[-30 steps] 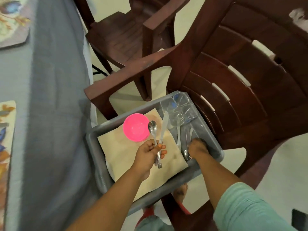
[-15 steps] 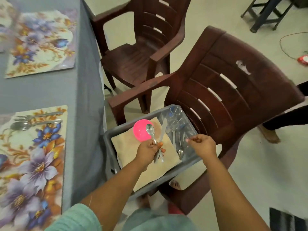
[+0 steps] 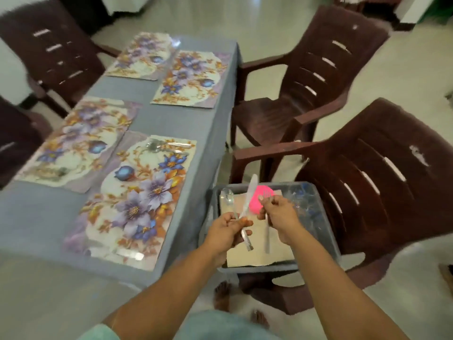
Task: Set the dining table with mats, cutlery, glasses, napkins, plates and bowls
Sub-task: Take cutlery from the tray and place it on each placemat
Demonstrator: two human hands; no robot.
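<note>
- Cutlery was what I had in hand: my left hand (image 3: 229, 228) was clenched round a spoon (image 3: 229, 200) and a knife (image 3: 247, 207), both pointing up and away from me, and my right hand (image 3: 279, 213) pinched a fork (image 3: 267, 231) with its handle hanging down.
- Both hands were above the grey tub (image 3: 328, 231) on the near chair (image 3: 382, 182), over the beige sheet (image 3: 257, 253) and just in front of the pink bowl (image 3: 257, 201).
- I judged the next job was to lay this set on a bare mat (image 3: 188, 77); the near mat (image 3: 137, 192) already carried a fork and spoon (image 3: 161, 147) at its far edge.
- To do it well, I reckoned I should pass the fork across or lay pieces one at a time, parallel, well inside the mat's border.
- The counter (image 3: 34, 217) edge ran close beside the tub, so a low swing to the left risked clipping it; lifting first seemed safer.
- The chair arm (image 3: 269, 150) stood just beyond the tub, narrowing the way forward.
- Open floor (image 3: 404, 290) lay to my right; my feet (image 3: 221, 294) were near the chair legs.
</note>
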